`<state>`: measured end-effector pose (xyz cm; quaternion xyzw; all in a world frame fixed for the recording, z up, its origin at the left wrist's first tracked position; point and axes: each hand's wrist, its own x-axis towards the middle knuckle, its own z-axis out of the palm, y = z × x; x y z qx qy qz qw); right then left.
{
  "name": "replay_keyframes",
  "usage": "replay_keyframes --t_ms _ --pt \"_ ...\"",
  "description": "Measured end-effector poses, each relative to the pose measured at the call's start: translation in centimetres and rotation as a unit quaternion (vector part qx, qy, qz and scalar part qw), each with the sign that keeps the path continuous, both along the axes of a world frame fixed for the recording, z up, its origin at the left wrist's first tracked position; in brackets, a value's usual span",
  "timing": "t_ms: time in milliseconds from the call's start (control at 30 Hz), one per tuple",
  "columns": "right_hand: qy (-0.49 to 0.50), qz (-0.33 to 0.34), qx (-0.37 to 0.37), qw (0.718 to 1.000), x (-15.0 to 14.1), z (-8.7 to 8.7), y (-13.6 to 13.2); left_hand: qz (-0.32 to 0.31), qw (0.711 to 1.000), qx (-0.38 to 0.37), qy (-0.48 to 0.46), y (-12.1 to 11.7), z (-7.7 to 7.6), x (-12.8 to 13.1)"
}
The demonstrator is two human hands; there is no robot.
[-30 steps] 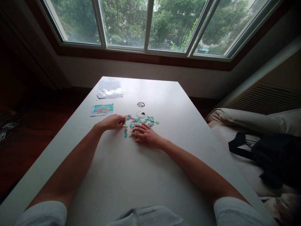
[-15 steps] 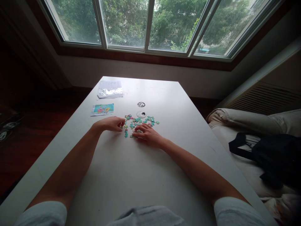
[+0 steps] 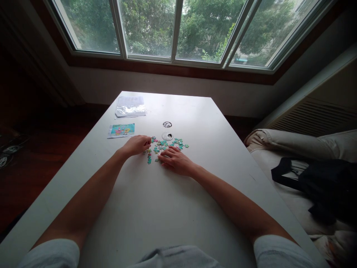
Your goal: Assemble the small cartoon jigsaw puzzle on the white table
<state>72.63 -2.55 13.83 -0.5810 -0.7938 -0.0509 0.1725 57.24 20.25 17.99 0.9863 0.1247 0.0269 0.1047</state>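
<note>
Several small teal, pink and yellow puzzle pieces point(image 3: 178, 143) lie scattered in the middle of a white table point(image 3: 156, 208). My left hand point(image 3: 137, 144) rests at the left edge of the pile, fingers curled and pinched at the pieces; what they hold is too small to see. My right hand point(image 3: 175, 160) lies palm down at the near edge of the pile, fingers stretched over some pieces.
A puzzle picture card point(image 3: 121, 130) and a clear plastic bag on paper point(image 3: 130, 106) lie at the far left of the table. Two round cable holes point(image 3: 167, 130) sit behind the pile. A sofa with a black bag point(image 3: 320, 182) stands at the right.
My left hand has shifted a little to the right, into the pile's left edge. My right hand has stayed almost still.
</note>
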Motion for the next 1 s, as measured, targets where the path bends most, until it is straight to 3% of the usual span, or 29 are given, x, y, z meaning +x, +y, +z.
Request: replay_keyframes --t_ms 367,600,767,1000 --pt "0.063 0.003 0.027 0.998 0.5 -0.8 0.4 0.006 0.996 0.045 -0.075 0.1 -2.3 0.7" --pt "0.082 0.001 0.02 0.996 0.4 -0.5 0.2 -0.014 0.997 0.004 -0.074 0.3 -2.3 0.5" --pt "0.123 -0.034 0.042 0.991 0.9 -0.4 0.4 -0.009 0.995 -0.007 -0.103 0.3 -2.6 0.6" --pt "0.154 -0.114 0.049 0.98 2.6 0.5 1.5 -0.035 0.986 -0.006 -0.164 1.1 -4.8 1.6"
